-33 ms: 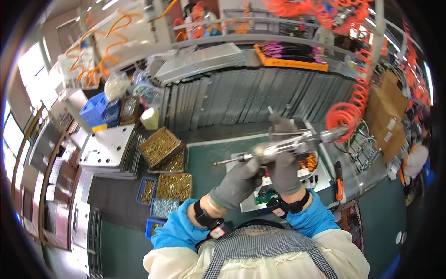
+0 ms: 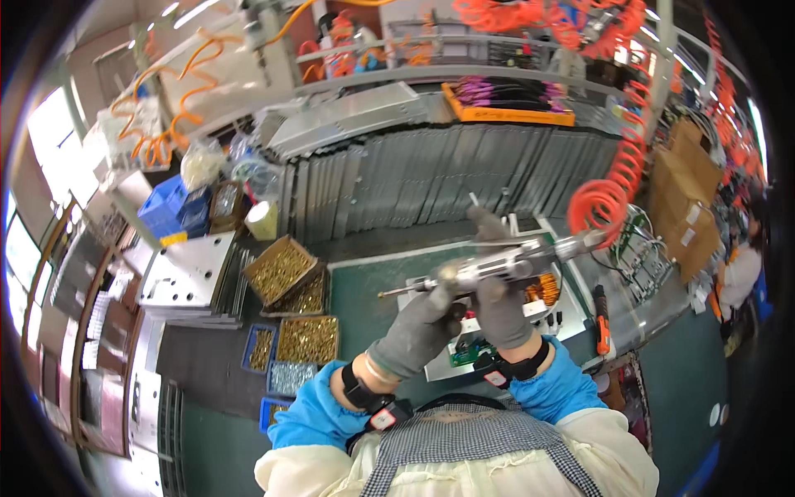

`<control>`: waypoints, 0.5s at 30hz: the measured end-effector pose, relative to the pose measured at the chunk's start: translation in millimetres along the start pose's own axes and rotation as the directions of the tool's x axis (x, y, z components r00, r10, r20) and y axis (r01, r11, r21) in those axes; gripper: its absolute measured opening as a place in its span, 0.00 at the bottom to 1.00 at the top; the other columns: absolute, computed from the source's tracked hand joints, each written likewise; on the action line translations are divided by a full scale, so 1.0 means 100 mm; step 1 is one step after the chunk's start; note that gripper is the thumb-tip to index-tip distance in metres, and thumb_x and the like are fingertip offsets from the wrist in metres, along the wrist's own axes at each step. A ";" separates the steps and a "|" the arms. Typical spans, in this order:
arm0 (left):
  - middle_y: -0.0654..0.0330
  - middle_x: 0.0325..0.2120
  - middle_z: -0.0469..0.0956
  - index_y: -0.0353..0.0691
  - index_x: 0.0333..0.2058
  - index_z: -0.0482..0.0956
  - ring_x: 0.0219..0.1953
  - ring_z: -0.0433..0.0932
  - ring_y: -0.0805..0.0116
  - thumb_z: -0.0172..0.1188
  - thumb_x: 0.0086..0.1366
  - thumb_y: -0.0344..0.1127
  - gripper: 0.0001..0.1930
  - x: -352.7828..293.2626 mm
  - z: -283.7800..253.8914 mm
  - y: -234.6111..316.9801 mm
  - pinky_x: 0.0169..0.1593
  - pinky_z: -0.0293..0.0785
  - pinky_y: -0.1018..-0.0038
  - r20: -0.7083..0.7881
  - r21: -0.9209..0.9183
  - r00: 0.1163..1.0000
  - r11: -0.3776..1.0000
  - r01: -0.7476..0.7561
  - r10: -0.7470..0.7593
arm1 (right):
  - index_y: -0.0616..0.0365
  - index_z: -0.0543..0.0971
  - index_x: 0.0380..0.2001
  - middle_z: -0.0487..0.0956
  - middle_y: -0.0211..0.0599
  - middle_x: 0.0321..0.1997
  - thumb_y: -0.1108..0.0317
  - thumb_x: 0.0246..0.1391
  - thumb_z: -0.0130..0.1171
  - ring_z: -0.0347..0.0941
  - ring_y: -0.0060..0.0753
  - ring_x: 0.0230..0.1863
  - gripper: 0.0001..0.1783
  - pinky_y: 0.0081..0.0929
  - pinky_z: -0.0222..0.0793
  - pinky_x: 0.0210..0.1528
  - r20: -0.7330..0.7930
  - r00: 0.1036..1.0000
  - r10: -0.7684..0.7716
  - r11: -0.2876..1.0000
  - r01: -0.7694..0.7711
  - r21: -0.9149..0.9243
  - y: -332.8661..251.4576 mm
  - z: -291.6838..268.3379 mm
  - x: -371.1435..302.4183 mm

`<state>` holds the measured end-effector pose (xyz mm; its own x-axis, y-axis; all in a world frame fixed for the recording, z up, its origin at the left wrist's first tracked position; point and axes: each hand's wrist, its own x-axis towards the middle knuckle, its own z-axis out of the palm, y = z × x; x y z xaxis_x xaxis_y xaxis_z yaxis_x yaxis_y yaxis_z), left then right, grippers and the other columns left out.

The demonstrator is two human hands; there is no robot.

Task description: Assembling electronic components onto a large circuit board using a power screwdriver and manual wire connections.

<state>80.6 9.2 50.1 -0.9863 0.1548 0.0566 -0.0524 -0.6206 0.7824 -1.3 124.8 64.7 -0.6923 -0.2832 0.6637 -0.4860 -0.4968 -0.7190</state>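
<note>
Both my hands, in grey gloves, hold a silver air screwdriver (image 2: pixel 497 265) lying sideways above the work board, its thin bit pointing left. My left hand (image 2: pixel 418 331) is closed around its front end, near the bit. Closed on the body is my right hand (image 2: pixel 503 313), with a finger stretched up on the far side. A red coiled air hose (image 2: pixel 598 211) meets the tool's right end. Beneath the hands is a white metal panel (image 2: pixel 437 364) with a green circuit board (image 2: pixel 465 352) and an orange-wound coil (image 2: pixel 544 288), partly hidden by the right hand and tool.
To the left stand boxes of brass-coloured fasteners (image 2: pixel 281 269), a bin of silver ones (image 2: pixel 291 378) and stacked white plates (image 2: pixel 186 269). Grey metal strips (image 2: pixel 431 174) line the back. An orange-and-black screwdriver (image 2: pixel 602 319) lies at right, near a cardboard box (image 2: pixel 683 199).
The whole scene sits slightly further left in the picture. Both hands keep their hold on the air screwdriver, with almost the same pose.
</note>
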 end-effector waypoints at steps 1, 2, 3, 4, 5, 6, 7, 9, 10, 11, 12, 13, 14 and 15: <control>0.72 0.42 0.69 0.50 0.53 0.69 0.36 0.64 0.79 0.60 0.55 0.64 0.33 0.02 -0.04 -0.02 0.36 0.60 0.82 -0.022 -0.039 1.000 0.999 -0.012 0.011 | 0.61 0.56 0.61 0.68 0.35 0.48 0.37 0.46 0.63 0.65 0.26 0.49 0.51 0.27 0.65 0.50 0.046 0.998 -0.043 0.994 0.047 -0.094 0.01 -0.04 -0.02; 0.72 0.42 0.70 0.49 0.53 0.69 0.35 0.64 0.80 0.59 0.56 0.64 0.32 0.04 -0.04 -0.01 0.35 0.61 0.84 -0.022 -0.096 1.000 0.995 -0.017 0.015 | 0.59 0.55 0.62 0.70 0.34 0.46 0.38 0.47 0.62 0.68 0.25 0.44 0.50 0.25 0.67 0.46 0.097 0.982 0.164 0.986 -0.161 -0.039 -0.19 -0.05 -0.07; 0.71 0.41 0.70 0.49 0.53 0.68 0.35 0.65 0.81 0.58 0.57 0.63 0.32 0.06 -0.02 0.02 0.33 0.62 0.85 -0.024 -0.153 1.000 0.988 -0.020 0.017 | 0.56 0.55 0.62 0.71 0.33 0.44 0.41 0.50 0.61 0.70 0.22 0.40 0.46 0.22 0.68 0.43 0.110 0.957 0.269 0.962 -0.271 0.010 -0.23 -0.07 -0.09; 0.69 0.40 0.71 0.45 0.52 0.70 0.34 0.66 0.81 0.57 0.60 0.60 0.29 0.11 0.01 0.05 0.31 0.65 0.87 -0.010 -0.201 0.999 0.979 -0.043 0.042 | 0.56 0.58 0.60 0.71 0.32 0.44 0.44 0.52 0.61 0.70 0.21 0.38 0.41 0.21 0.68 0.41 0.110 0.939 0.327 0.943 -0.332 0.034 -0.24 -0.11 -0.14; 0.69 0.40 0.71 0.45 0.52 0.70 0.34 0.66 0.81 0.57 0.60 0.60 0.29 0.17 0.01 0.05 0.31 0.65 0.87 0.004 -0.195 1.000 0.981 -0.025 0.026 | 0.56 0.62 0.59 0.71 0.31 0.44 0.47 0.54 0.60 0.70 0.19 0.36 0.36 0.19 0.68 0.40 0.114 0.915 0.386 0.917 -0.394 0.056 -0.21 -0.19 -0.19; 0.68 0.39 0.72 0.44 0.51 0.70 0.33 0.67 0.80 0.56 0.61 0.59 0.28 0.23 0.02 0.04 0.31 0.66 0.86 0.002 -0.166 1.000 0.986 -0.002 0.002 | 0.59 0.69 0.53 0.71 0.29 0.43 0.51 0.57 0.57 0.70 0.20 0.37 0.27 0.21 0.68 0.41 0.138 0.909 0.392 0.919 -0.393 -0.027 -0.16 -0.28 -0.21; 0.67 0.38 0.73 0.43 0.50 0.71 0.32 0.69 0.80 0.54 0.63 0.58 0.26 0.29 0.06 0.04 0.32 0.67 0.85 -0.002 -0.138 1.000 0.990 0.020 -0.020 | 0.59 0.69 0.53 0.71 0.29 0.43 0.51 0.57 0.57 0.70 0.20 0.37 0.27 0.21 0.68 0.41 0.123 0.915 0.384 0.923 -0.383 -0.026 -0.10 -0.43 -0.26; 0.65 0.35 0.74 0.39 0.46 0.73 0.31 0.70 0.78 0.54 0.64 0.56 0.25 0.37 0.15 0.02 0.31 0.68 0.83 -0.079 -0.110 0.996 0.994 0.020 -0.029 | 0.62 0.72 0.49 0.73 0.31 0.43 0.55 0.60 0.53 0.70 0.22 0.39 0.22 0.24 0.67 0.43 0.487 0.864 0.124 0.820 0.188 -0.541 -0.14 -0.60 -0.28; 0.65 0.34 0.75 0.39 0.45 0.73 0.31 0.70 0.78 0.54 0.65 0.54 0.23 0.39 0.14 0.04 0.31 0.67 0.83 -0.067 -0.008 0.997 0.999 0.042 -0.042 | 0.64 0.69 0.52 0.75 0.36 0.45 0.58 0.60 0.51 0.71 0.28 0.46 0.23 0.27 0.66 0.50 0.402 0.627 0.668 0.741 -0.512 -0.434 -0.45 -0.69 -0.31; 0.65 0.32 0.75 0.38 0.44 0.74 0.30 0.70 0.77 0.54 0.65 0.53 0.22 0.42 0.16 0.06 0.30 0.67 0.82 -0.053 0.097 0.997 0.994 0.056 -0.051 | 0.65 0.69 0.54 0.77 0.39 0.46 0.63 0.58 0.53 0.71 0.29 0.50 0.24 0.27 0.65 0.54 0.506 0.657 0.559 0.820 -0.347 -0.455 -0.61 -0.79 -0.37; 0.65 0.30 0.74 0.38 0.41 0.75 0.30 0.69 0.78 0.54 0.65 0.50 0.20 0.49 0.33 0.08 0.31 0.66 0.82 -0.085 0.146 0.994 0.986 0.077 -0.065 | 0.65 0.68 0.55 0.77 0.40 0.47 0.64 0.55 0.55 0.71 0.29 0.52 0.26 0.27 0.64 0.54 0.574 0.586 0.572 0.813 -0.498 -0.302 -0.83 -0.97 -0.42; 0.65 0.30 0.74 0.38 0.41 0.75 0.30 0.69 0.78 0.54 0.65 0.50 0.20 0.58 0.35 0.05 0.31 0.66 0.82 -0.080 0.152 0.995 0.986 0.074 -0.062 | 0.64 0.68 0.56 0.77 0.41 0.47 0.65 0.53 0.58 0.71 0.30 0.53 0.28 0.27 0.64 0.55 0.652 0.513 0.558 0.757 -0.638 -0.145 -1.04 -1.14 -0.45; 0.65 0.29 0.74 0.38 0.40 0.75 0.30 0.69 0.78 0.54 0.65 0.49 0.18 0.69 0.33 0.01 0.31 0.65 0.82 0.007 0.210 0.993 0.971 0.115 -0.119 | 0.64 0.67 0.57 0.77 0.41 0.46 0.65 0.51 0.60 0.72 0.30 0.52 0.30 0.28 0.65 0.54 0.589 0.660 0.467 0.869 -0.467 -0.165 -1.17 -1.29 -0.44; 0.66 0.29 0.74 0.39 0.39 0.75 0.29 0.69 0.78 0.55 0.65 0.48 0.17 0.76 0.40 0.00 0.31 0.64 0.82 0.091 0.273 0.980 0.951 0.146 -0.177 | 0.63 0.67 0.57 0.78 0.41 0.46 0.66 0.48 0.62 0.72 0.30 0.52 0.32 0.29 0.66 0.54 0.526 0.780 0.339 0.941 -0.275 -0.199 -1.27 -1.43 -0.44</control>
<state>12.2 51.7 78.7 -0.9432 0.3311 -0.0266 -0.1513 -0.3571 0.9217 14.3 317.6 97.6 -0.4238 -0.8212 0.3822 -0.3730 -0.2263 -0.8998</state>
